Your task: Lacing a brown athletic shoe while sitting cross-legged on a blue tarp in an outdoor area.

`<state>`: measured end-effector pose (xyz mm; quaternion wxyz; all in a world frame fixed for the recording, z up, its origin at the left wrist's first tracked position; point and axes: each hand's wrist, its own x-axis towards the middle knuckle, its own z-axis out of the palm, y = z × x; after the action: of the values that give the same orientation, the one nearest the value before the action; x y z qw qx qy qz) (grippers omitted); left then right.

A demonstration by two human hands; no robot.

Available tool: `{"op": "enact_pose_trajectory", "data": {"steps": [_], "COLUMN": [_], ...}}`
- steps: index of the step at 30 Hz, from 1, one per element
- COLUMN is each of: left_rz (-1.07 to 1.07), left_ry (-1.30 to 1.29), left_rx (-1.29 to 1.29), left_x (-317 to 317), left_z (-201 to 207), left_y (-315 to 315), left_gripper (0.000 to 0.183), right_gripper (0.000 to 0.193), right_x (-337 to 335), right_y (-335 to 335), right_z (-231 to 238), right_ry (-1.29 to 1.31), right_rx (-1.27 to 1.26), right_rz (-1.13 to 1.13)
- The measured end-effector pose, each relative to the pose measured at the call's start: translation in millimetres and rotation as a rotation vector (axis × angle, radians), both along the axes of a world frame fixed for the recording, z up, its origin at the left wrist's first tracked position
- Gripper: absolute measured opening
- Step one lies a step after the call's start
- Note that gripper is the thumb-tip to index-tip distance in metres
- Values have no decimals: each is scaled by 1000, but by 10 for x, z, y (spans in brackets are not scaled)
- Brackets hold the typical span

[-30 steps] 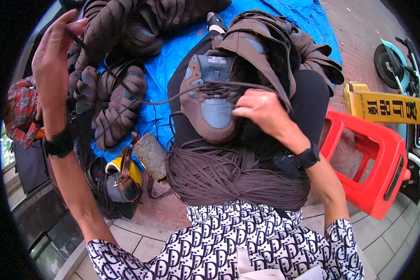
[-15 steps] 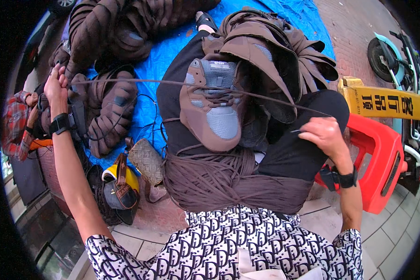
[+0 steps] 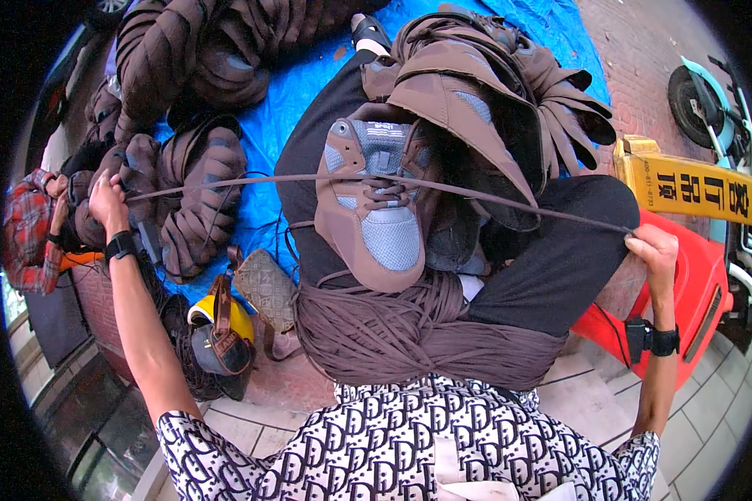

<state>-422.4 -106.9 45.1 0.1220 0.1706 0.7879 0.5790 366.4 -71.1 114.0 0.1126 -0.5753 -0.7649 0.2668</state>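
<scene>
brown shoe upper, blue toe mesh — brown lace

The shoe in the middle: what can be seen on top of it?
A brown lace crosses over the shoe, stretched between the left hand and the right hand. Lacing shows beside it; the strip right under the lace is hidden.

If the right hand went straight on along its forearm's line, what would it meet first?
Probably the yellow board, past the red stool; depth is unclear, so the right hand might pass above both.
</scene>
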Motion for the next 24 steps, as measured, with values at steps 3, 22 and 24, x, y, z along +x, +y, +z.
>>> {"op": "enact_pose_trajectory", "data": {"steps": [3, 22, 24], "left_rz": [-371, -1016, -1028], "left_ry": [112, 411, 543], "left_rx": [-61, -219, -96], "left_x": [729, 3602, 3599], "left_z": [165, 101, 60], "left_y": [238, -1, 6], "left_gripper": [18, 7, 7], "right_gripper": [11, 14, 18], "right_x": [-326, -2628, -2661], "right_y": [-29, 207, 216], "right_z": [11, -761, -752], "right_ry": [188, 724, 766], "right_rx": [-25, -491, -440], "right_rz": [69, 111, 135]}}
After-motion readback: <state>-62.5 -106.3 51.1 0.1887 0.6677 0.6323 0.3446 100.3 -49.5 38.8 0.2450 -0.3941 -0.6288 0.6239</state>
